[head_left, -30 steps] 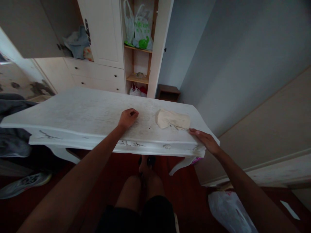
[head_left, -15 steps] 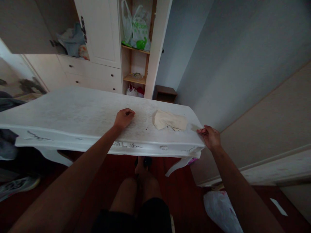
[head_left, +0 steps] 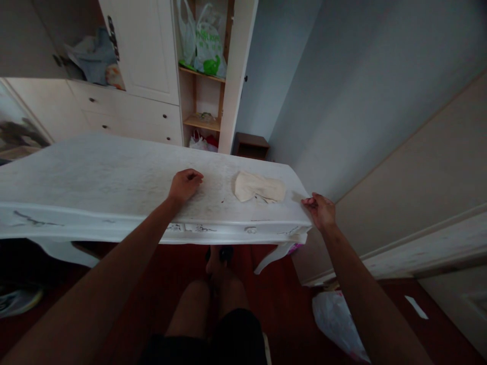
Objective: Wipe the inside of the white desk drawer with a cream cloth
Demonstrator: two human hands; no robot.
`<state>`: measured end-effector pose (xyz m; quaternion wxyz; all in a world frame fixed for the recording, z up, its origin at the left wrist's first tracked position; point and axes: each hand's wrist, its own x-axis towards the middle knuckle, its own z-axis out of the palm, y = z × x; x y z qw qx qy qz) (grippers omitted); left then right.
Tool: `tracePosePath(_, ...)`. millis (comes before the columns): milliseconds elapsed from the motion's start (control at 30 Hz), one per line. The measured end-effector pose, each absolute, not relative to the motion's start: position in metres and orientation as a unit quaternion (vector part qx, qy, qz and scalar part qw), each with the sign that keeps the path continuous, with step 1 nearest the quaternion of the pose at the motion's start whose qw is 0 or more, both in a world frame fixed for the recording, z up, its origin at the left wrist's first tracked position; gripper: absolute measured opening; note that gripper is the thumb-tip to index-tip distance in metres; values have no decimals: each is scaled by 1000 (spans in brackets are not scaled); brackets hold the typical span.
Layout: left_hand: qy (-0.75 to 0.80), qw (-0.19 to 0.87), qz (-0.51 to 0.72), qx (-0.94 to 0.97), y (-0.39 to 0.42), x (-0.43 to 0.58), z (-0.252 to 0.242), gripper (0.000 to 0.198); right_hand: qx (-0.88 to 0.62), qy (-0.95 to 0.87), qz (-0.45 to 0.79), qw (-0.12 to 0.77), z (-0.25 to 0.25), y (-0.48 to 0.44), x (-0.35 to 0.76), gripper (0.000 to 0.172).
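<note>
My left hand [head_left: 186,184] rests on the worn white tabletop [head_left: 114,172], its fingers loosely curled in and nothing showing in them. To its right lies a folded cream cloth [head_left: 261,187], touched by neither hand. At the table's right edge is my right hand [head_left: 320,209], fingers bent together with the tips against or just over the edge. Whether anything sits between those fingertips is hidden.
Behind the table stands a white wardrobe [head_left: 150,61] with open shelves holding plastic bags [head_left: 207,43]. A small brown box [head_left: 251,146] is near the wall. On the red floor, a white plastic bag [head_left: 335,319] lies at right and a shoe [head_left: 19,302] at left.
The view has shifted slightly, so everything sits further left in the picture. Both hands keep about the same place on the table, and the cloth has not moved.
</note>
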<state>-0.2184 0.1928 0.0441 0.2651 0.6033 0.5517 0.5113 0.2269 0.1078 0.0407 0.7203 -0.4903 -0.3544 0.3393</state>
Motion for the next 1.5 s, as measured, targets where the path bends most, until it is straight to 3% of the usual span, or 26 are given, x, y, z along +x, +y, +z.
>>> tracePosePath(1500,550,289,520,586,193,-216,45,16,-495,-361,319,723,41,104,222,32)
